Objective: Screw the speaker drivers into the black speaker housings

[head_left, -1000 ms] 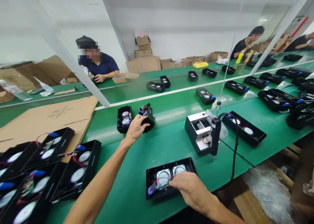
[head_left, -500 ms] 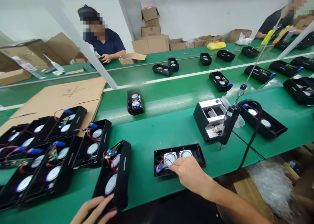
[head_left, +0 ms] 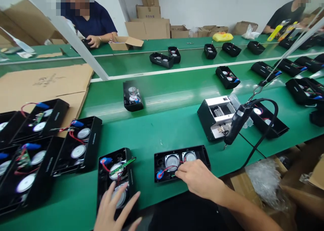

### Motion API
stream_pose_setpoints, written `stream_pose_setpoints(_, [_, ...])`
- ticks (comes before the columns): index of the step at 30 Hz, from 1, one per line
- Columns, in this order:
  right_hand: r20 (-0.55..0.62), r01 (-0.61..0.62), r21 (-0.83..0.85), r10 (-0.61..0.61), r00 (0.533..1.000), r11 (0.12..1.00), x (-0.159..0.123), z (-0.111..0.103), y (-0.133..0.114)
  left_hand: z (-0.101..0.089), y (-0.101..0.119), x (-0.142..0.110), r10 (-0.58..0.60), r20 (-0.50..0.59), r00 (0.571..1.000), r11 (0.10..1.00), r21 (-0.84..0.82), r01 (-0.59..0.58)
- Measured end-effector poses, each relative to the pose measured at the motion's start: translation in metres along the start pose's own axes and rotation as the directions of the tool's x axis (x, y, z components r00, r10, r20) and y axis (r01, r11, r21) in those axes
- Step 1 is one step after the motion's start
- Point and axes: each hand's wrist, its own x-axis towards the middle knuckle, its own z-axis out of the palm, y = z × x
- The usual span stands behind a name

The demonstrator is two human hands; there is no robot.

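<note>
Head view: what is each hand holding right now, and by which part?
The left hand is open over a black speaker housing, gripping nothing. The right hand is at the edge of another housing; whether it holds anything cannot be told.

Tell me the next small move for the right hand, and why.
Probably tuck the red wire down with the fingers of the right hand: they lie next to that wire in the open black housing, and it appears to loop loosely from the blue connector across to the round speakers.
</note>
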Motion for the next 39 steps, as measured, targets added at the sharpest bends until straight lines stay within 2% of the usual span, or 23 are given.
stream_pose_setpoints(4, [0.024,0.033,-0.005,-0.033,0.999,0.999,-0.002,-0.003,0.003,0.013,0.034,0.050,0.124,-0.034,0.992,0.991,-0.045,-0.126])
stream_pose_setpoints(9, [0.032,0.062,0.020,-0.063,0.997,0.998,-0.005,-0.006,0.004,0.025,0.066,0.078,0.044,-0.123,0.991,0.989,-0.133,-0.060])
stream_pose_setpoints(11, [0.029,0.068,0.025,-0.069,0.997,0.997,-0.006,-0.005,0.003,0.029,0.077,0.087,0.048,-0.113,0.992,0.986,-0.155,-0.065])
stream_pose_setpoints(14, [-0.028,0.062,0.013,-0.062,0.998,0.998,-0.009,0.001,0.001,0.036,0.086,0.104,0.068,-0.036,0.997,0.990,-0.124,-0.072])
stream_pose_setpoints(17, [-0.081,0.079,-0.035,-0.082,0.993,0.996,-0.009,0.014,0.001,0.042,0.083,0.116,0.105,0.034,0.994,0.990,-0.100,-0.101])
stream_pose_setpoints(21, [-0.102,0.087,-0.027,-0.090,0.991,0.996,-0.006,0.024,0.007,0.042,0.077,0.127,0.156,0.072,0.985,0.981,-0.125,-0.147])
stream_pose_setpoints(23, [-0.104,0.079,-0.003,-0.079,0.991,0.997,-0.002,0.020,0.011,0.040,0.076,0.134,0.197,0.072,0.978,0.972,-0.142,-0.185])
stream_pose_setpoints(26, [-0.073,0.087,0.050,-0.083,0.994,0.995,0.010,-0.003,0.022,0.037,0.072,0.155,0.250,0.135,0.959,0.949,-0.229,-0.215])
stream_pose_setpoints(29, [-0.033,0.061,0.158,-0.057,0.998,0.986,0.026,-0.034,0.037,0.037,0.056,0.189,0.228,0.295,0.928,0.898,-0.433,-0.083])
stream_pose_setpoints(32, [-0.016,0.007,0.213,-0.004,1.000,0.977,0.040,-0.055,0.046,0.039,0.035,0.222,0.232,0.417,0.879,0.794,-0.603,0.076])
stream_pose_setpoints(35, [-0.030,-0.018,0.189,0.025,0.999,0.982,0.047,-0.058,0.046,0.039,0.023,0.240,0.274,0.441,0.855,0.762,-0.642,0.087])
stream_pose_setpoints(39, [-0.033,-0.048,0.195,0.055,0.998,0.980,0.050,-0.048,0.041,0.038,0.021,0.243,0.306,0.445,0.842,0.707,-0.698,0.112])
